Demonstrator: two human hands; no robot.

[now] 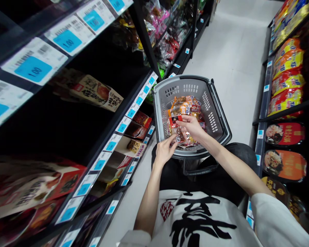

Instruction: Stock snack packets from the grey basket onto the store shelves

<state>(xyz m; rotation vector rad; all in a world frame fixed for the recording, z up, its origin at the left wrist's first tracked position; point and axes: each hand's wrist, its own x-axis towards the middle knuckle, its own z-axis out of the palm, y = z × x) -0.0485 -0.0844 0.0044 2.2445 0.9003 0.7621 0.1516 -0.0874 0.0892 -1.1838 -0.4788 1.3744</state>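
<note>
Over the grey shopping basket [167,82], my two hands hold one small snack packet [179,133] with a red top and a clear lower part showing brown food. My right hand [192,126] pinches its red upper end. At the lower left corner, the thumb and fingers of my left hand [166,149] are closed on the same packet. Below it in the basket lies a heap of small snack packets [181,109], many with orange and white wrappers. The basket stands in front of my knees, its black handle [221,106] folded down along the rim.
Dark shelves on the left carry blue-and-white price labels [33,68] and boxed foods [92,91]. Hanging bagged snacks [167,44] fill the shelf farther ahead. To the right are red and yellow noodle bags [287,82] and sealed food tubs [285,164]. A pale aisle floor [237,51] runs between.
</note>
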